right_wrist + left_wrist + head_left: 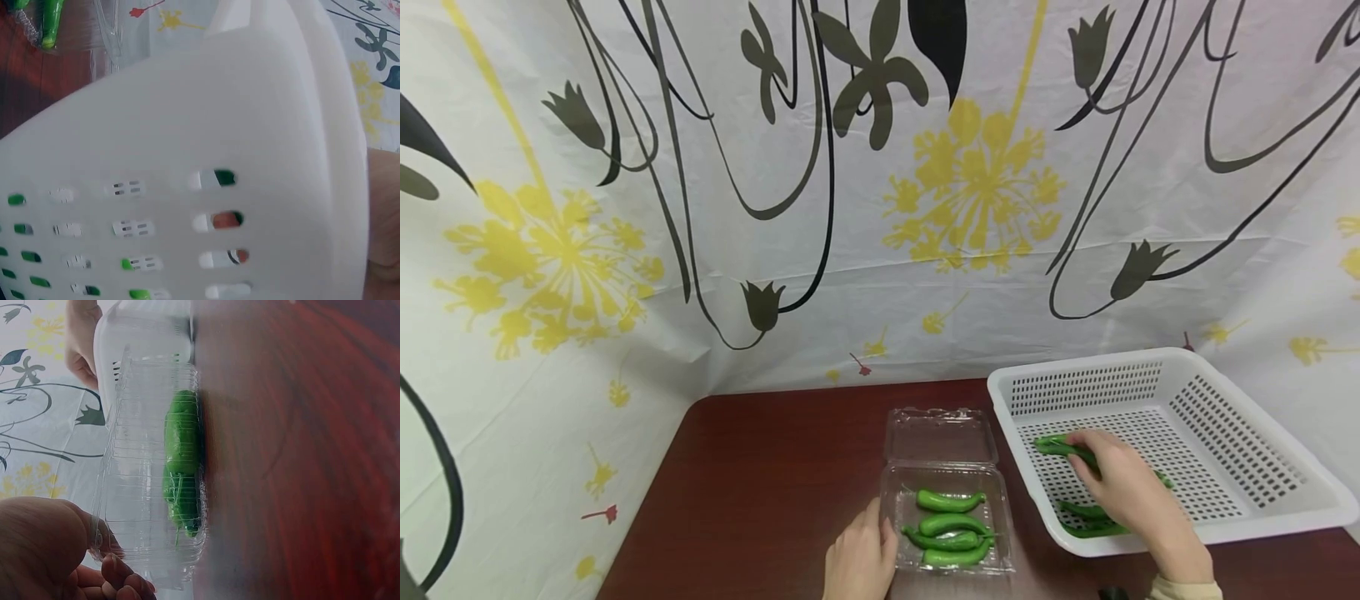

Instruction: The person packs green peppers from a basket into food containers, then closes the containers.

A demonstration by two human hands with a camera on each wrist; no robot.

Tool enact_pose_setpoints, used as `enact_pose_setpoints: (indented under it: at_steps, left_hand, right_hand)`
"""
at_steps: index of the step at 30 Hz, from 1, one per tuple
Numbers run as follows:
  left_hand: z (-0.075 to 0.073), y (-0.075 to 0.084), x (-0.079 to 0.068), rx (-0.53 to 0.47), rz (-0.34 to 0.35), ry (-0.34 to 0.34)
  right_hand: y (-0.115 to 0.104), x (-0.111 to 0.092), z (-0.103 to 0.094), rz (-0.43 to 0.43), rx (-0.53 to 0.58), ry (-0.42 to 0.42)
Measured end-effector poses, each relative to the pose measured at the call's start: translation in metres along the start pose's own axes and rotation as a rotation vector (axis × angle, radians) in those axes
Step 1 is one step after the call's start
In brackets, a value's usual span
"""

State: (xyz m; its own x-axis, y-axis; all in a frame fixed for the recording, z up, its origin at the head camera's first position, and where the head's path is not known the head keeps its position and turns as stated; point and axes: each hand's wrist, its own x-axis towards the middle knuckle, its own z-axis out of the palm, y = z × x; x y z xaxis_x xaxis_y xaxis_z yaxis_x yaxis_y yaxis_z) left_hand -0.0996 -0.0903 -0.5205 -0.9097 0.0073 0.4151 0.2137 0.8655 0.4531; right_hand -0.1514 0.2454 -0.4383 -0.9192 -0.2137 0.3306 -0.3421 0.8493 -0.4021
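At the left, the dark reddish-brown wooden surface [760,475] lies in front of a white hanging sheet with grey and yellow flower prints [857,242]. The left hand [860,557] comes next, its grip pinching the near-left edge of a clear plastic hinged container [898,500], whose lid [940,439] lies open on the far side. Four slender glossy green peppers [953,524] rest in it, lying roughly crosswise. Just right of it stands a white plastic basket with slotted walls [1025,454]. Over its left part, the right hand [1131,492] has its grip closed, thumb against fingers, around at least one long green pepper [1058,447]; whether two are held I cannot tell. The held pepper's long axis runs leftward from the fingers, its free end toward the container, which lies left and slightly nearer. The right hand is nearer to the loose green peppers [1086,511] below it.
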Motion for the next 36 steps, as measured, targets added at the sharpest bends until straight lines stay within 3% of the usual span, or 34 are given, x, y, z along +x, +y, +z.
enact_pose_setpoints:
  at_steps: [7, 17, 36]
  left_hand:
    - [0.000, 0.001, 0.000, -0.002, -0.005, -0.003]
    - [-0.001, 0.001, 0.000, 0.010, -0.013, -0.017]
    - [0.001, 0.000, 0.000, 0.017, -0.006, 0.018]
  right_hand:
    - [-0.009, 0.000, 0.001, -0.013, 0.013, 0.049]
    - [-0.019, 0.002, 0.010, -0.118, 0.006, 0.209]
    - [-0.037, 0.005, 0.027, -0.190, 0.023, 0.209]
